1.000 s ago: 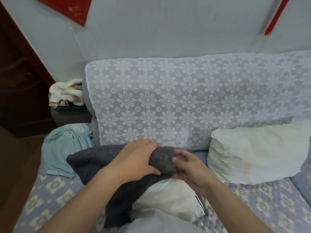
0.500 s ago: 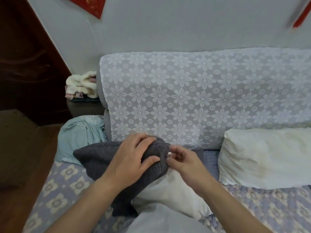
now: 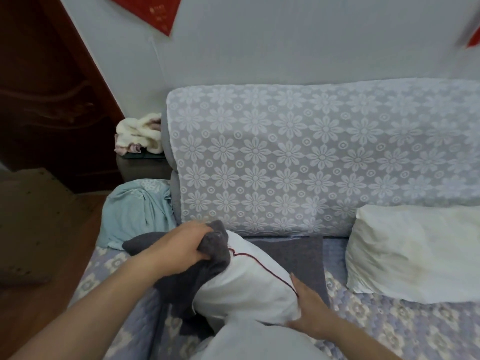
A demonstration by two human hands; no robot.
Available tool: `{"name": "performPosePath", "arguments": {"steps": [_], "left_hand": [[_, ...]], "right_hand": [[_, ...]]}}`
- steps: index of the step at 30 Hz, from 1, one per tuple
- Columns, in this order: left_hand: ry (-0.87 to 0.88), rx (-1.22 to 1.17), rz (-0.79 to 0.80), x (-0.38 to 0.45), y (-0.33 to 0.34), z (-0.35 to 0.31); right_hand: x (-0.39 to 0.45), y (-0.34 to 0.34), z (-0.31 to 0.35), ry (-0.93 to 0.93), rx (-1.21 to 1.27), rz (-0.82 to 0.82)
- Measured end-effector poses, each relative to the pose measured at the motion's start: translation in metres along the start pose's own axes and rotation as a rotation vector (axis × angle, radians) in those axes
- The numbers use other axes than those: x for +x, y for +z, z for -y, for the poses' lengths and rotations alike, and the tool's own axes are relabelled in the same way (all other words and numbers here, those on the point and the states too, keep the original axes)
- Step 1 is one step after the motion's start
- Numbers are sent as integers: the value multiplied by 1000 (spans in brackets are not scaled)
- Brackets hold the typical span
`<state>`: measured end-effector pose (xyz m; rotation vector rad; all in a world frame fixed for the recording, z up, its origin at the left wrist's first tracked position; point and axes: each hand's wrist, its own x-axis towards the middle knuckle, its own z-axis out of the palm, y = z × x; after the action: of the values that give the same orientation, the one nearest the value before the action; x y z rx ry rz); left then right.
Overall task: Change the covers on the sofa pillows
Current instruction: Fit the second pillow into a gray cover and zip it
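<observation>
Gripping bunched dark grey cover [image 3: 181, 276] with left hand [image 3: 185, 246], fingers curled into the cloth at the upper corner of white pillow [image 3: 246, 284]. Right hand [image 3: 310, 311] spread flat against that pillow's right edge. Pillow lying on sofa seat [image 3: 389, 331], half uncovered.

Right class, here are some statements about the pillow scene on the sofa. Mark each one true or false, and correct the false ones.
1. The left hand grips the dark grey cover. True.
2. The white pillow is fully inside that cover. False: most of it is exposed.
3. The right hand holds a zip pull. False: it rests flat on the pillow.
4. A second bare pillow lies to the right. True.
5. A teal cloth lies at the sofa's left end. True.
</observation>
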<state>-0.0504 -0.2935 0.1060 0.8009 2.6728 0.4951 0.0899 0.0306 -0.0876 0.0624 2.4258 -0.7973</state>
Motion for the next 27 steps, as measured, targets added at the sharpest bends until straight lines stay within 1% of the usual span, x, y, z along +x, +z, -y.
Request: {"name": "performPosePath", "arguments": {"steps": [3, 5, 6, 8, 10, 14, 17, 19, 21, 22, 23, 25, 27], "left_hand": [[34, -53, -130, -11, -5, 2], [79, -69, -179, -13, -22, -6], [116, -53, -203, -11, -34, -11], [190, -34, -274, -1, -66, -22], [275, -58, -379, 14, -103, -33], [478, -197, -594, 48, -166, -73], [662, -204, -665, 62, -192, -101], [742, -197, -644, 61, -193, -102], [773, -199, -571, 52, -176, -84], [778, -196, -508, 45, -161, -69], [792, -183, -427, 38, -141, -51], [822, -71, -267, 18, -93, -12], [782, 80, -89, -3, -33, 31]], "right_hand": [[9, 22, -2, 64, 55, -111], [8, 18, 12, -9, 56, -237], [3, 10, 24, -50, 116, -289], [-11, -18, 43, -95, 253, -386], [-25, -58, 57, -117, 296, -478], [-57, -149, 75, -64, 364, -753], [-88, -200, 85, -52, 270, -940], [-106, -216, 86, -32, 114, -1066], [-110, -215, 72, -20, -77, -1129], [-108, -208, 61, 5, -143, -1132], [-105, -193, 49, 59, -181, -1134], [-96, -150, 35, 121, -238, -1090], [-83, -90, 34, 134, -289, -965]]}}
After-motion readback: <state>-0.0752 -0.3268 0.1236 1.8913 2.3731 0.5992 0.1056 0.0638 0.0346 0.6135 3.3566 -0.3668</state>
